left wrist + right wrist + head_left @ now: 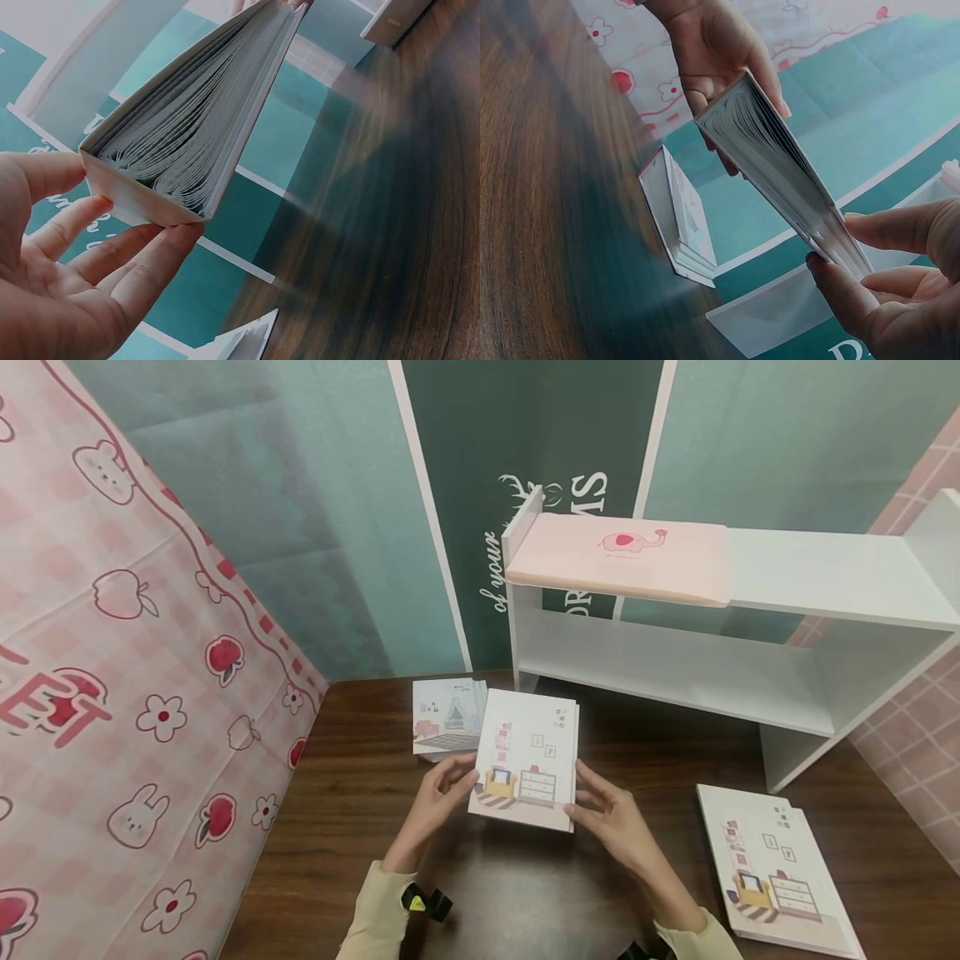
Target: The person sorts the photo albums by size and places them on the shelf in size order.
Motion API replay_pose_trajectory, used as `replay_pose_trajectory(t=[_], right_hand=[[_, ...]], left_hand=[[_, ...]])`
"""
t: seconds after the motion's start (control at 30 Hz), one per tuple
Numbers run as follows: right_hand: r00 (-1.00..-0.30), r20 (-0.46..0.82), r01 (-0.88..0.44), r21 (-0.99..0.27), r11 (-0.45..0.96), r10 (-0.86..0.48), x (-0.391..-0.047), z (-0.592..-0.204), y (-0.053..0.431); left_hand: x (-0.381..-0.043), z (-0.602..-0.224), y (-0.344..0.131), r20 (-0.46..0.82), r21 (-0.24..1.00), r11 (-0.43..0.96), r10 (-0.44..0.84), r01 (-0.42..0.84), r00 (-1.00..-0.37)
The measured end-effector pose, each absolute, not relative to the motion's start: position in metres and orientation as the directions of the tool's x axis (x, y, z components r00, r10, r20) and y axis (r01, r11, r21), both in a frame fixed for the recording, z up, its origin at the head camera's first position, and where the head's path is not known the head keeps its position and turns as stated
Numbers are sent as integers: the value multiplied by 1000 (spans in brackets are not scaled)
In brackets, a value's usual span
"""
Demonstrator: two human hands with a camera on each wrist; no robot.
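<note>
A white photo album with a drawn chest and armchair on its cover is held up between both hands, above the table. My left hand grips its left side, the spine, with thumb on the cover and fingers beneath. On the opposite side my right hand pinches the cover edges between thumb and fingers. The left wrist view shows the album's many thin pages, slightly fanned. Just behind and left lies a small stack of albums with a tent drawing, partly covered by the held one.
More white albums lie stacked on the dark wooden table at the right. A white two-level shelf stands at the back right, with a pink elephant cloth over its top. A pink patterned curtain borders the left.
</note>
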State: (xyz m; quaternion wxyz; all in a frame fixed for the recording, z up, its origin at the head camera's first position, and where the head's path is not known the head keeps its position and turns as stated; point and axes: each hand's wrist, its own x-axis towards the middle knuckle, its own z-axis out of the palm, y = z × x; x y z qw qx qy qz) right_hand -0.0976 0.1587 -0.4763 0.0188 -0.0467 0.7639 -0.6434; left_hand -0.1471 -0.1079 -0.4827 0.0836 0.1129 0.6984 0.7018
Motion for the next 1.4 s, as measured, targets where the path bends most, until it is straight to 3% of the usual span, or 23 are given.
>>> replay_pose_trajectory(t=[0.57,0.93,1.4], right_hand=[[-997,42,-53,-984,172,-69,-97,-472,160],[-998,35,-43,-985,169,-48,-98,-470,164],[-999,37,-40,-982,184,-18,-97,-466,166]], left_hand=[[-152,-478,-106,71,996,22,339,84,-938],[-157,-473,-105,68,997,-5,390,72,-918],[-160,-463,-101,26,997,55,392,51,-920]])
